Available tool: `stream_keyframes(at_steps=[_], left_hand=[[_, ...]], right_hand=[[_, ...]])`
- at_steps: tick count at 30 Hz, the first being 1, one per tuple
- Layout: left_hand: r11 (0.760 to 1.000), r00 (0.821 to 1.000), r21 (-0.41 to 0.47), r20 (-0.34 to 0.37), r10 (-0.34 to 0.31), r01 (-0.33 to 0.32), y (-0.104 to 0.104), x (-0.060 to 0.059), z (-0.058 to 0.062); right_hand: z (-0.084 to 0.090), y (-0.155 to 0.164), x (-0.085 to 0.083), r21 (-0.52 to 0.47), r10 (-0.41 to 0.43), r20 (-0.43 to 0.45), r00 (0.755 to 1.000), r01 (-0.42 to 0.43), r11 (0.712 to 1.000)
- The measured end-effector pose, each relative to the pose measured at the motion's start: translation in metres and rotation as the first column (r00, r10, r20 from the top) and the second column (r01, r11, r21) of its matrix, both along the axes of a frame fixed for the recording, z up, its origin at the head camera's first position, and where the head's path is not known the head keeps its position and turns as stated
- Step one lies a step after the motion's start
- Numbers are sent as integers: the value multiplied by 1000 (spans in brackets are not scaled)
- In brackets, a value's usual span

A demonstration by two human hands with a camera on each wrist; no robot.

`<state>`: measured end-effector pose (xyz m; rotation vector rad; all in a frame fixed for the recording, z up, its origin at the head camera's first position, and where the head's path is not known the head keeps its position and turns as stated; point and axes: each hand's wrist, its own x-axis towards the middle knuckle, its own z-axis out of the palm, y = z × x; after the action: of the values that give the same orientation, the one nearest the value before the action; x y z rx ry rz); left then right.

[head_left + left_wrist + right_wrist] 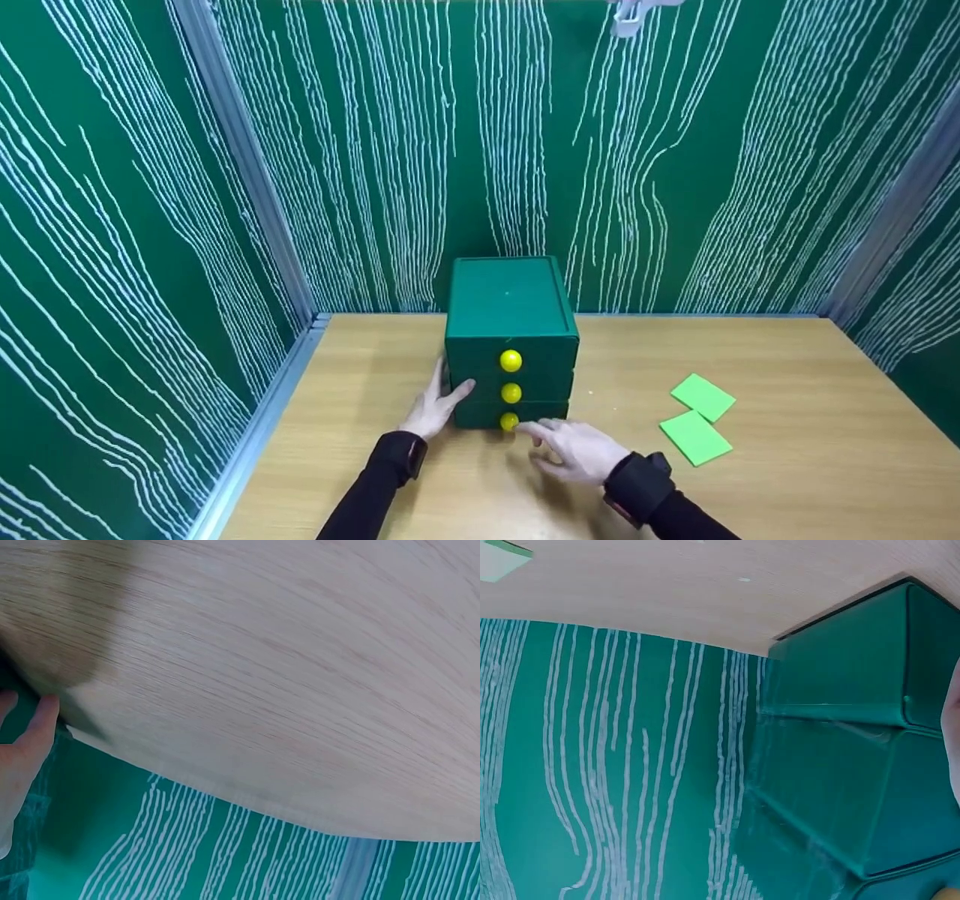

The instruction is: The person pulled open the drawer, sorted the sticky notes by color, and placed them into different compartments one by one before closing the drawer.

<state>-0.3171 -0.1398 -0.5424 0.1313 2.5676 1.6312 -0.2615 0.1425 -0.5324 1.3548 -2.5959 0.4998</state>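
A green three-drawer box (511, 296) stands on the table, with round yellow knobs down its front. My left hand (429, 409) is spread at its left front corner, thumb against the front and fingers along the side. In the left wrist view, straight fingers (46, 716) lie on the dark green side. My right hand (574, 448) is at the bottom of the front, its index fingertip right at the lowest yellow knob (509, 421); the thumb is apart from the knob. The right wrist view catches the drawer box (840, 667) from its side, with only an edge of the hand.
Two bright green paper pads (696, 437) lie close together on the wooden table (810, 390), right of the box. Green walls (360, 150) with white wavy lines rise behind and at both sides. A white fixture (628, 19) hangs at the top.
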Motion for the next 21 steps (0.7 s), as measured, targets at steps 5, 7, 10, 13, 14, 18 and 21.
stream_keyframes(at_steps=[5, 7, 10, 13, 14, 18, 21], left_hand=[[1000, 1000, -12, -18, 6, -6, 0, 0, -1], [1000, 999, -1, -32, 2, -2, 0, 0, 0], [999, 999, 35, -46, -11, 13, 2, 5, 6], [998, 999, 65, -49, -12, 15, 3, 6, 6], [998, 999, 68, -48, -9, 12, 3, 6, 5], [998, 999, 65, -49, 5, -2, 3, 2, -2], [997, 998, 71, -60, 8, -4, 3, 1, -5]], right_hand=[[-4, -11, -1, 52, 12, 17, 1000, -13, 999], [-5, -14, -1, 77, 10, 10, 1000, -10, 997], [-6, -17, -2, 106, 8, -5, 1000, -7, 994], [-8, -19, -3, 119, 2, -21, 1000, 0, 993], [-8, -20, -3, 119, 0, -21, 1000, 2, 993], [-11, -21, -4, 109, -12, -30, 999, 16, 994], [-12, -21, -5, 100, -18, -35, 999, 21, 995]])
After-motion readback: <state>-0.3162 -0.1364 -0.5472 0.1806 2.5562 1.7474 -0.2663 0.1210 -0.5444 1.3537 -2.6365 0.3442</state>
